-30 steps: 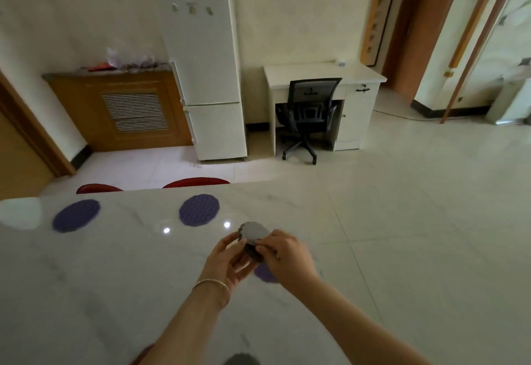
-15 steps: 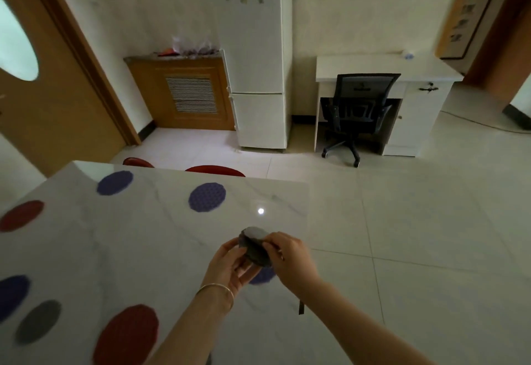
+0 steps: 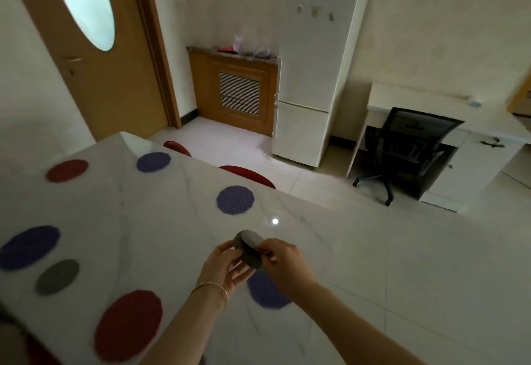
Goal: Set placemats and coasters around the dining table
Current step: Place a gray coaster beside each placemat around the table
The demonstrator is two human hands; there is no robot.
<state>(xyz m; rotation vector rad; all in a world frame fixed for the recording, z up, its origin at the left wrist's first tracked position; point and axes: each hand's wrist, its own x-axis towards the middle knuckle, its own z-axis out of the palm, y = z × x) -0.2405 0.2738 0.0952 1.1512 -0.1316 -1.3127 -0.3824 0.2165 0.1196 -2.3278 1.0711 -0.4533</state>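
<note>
Both forearms reach forward from the bottom edge and converge mid-frame, hands close together, raised above the worktop. Left hand (image 3: 227, 264) is palm-up and partly cupped, fingers (image 3: 240, 271) loosely curled around the near side of a small stack of grey coasters (image 3: 249, 249), thin bangle on the wrist. Right hand (image 3: 287, 262) is back-up, thumb and fingertips pinching the stack's right edge; forearm bare.
</note>
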